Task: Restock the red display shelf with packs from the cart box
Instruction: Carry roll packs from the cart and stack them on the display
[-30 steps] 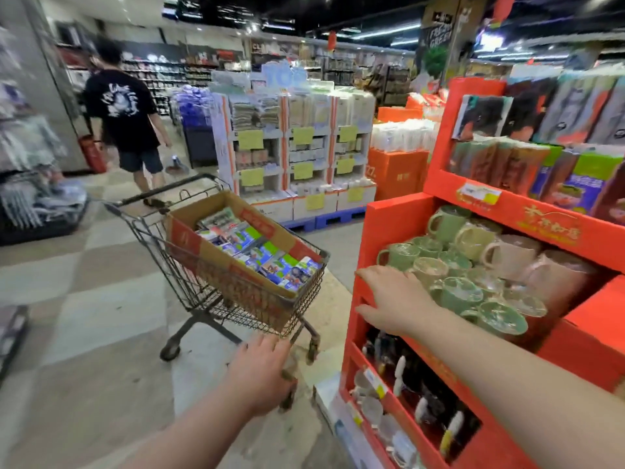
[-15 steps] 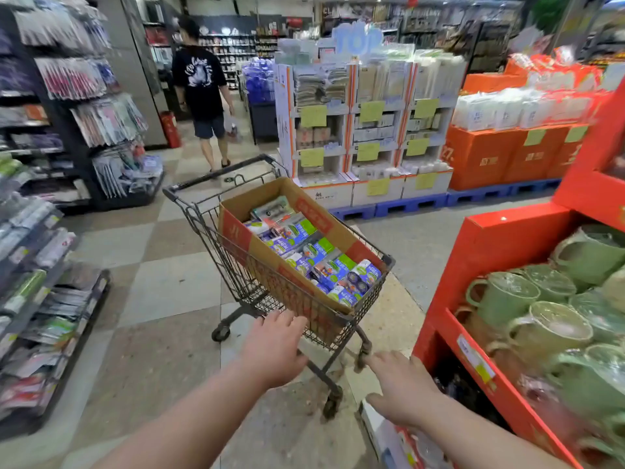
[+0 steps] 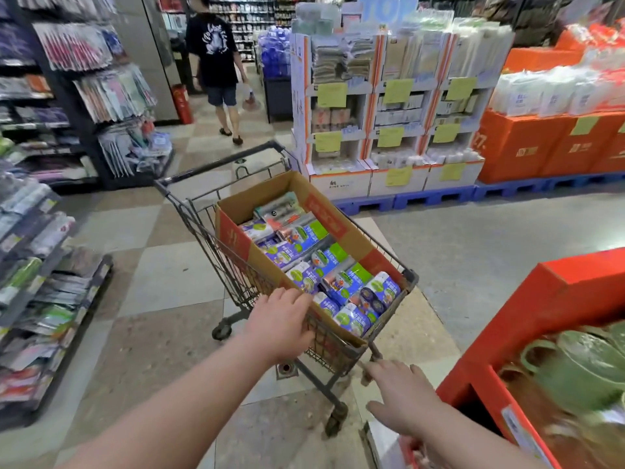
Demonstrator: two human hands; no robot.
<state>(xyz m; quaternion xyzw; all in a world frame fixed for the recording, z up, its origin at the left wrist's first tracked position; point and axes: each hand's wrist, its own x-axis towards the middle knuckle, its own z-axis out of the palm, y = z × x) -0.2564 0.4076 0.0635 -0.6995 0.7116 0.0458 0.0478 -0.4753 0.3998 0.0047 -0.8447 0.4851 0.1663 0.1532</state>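
A: In the head view, you turned from the red display shelf [image 3: 541, 316] to the cart [image 3: 203, 231]. Where did your hands go?

B: Your right hand [image 3: 402, 397] came off the shelf by the green mugs [image 3: 585, 360]. It reached for the near corner of the cart, fingers spread wide, holding nothing. Your left hand [image 3: 282, 321] moved up onto the near edge of the cart. Its fingers lay over the box [image 3: 263, 191] edge. I could not tell if they gripped.

A: And the packs [image 3: 324, 262]?

B: They all lay in the box, inside the cart. The shelf stood just right of the cart. I think you were about to pick a pack. No pack was in your hands yet.
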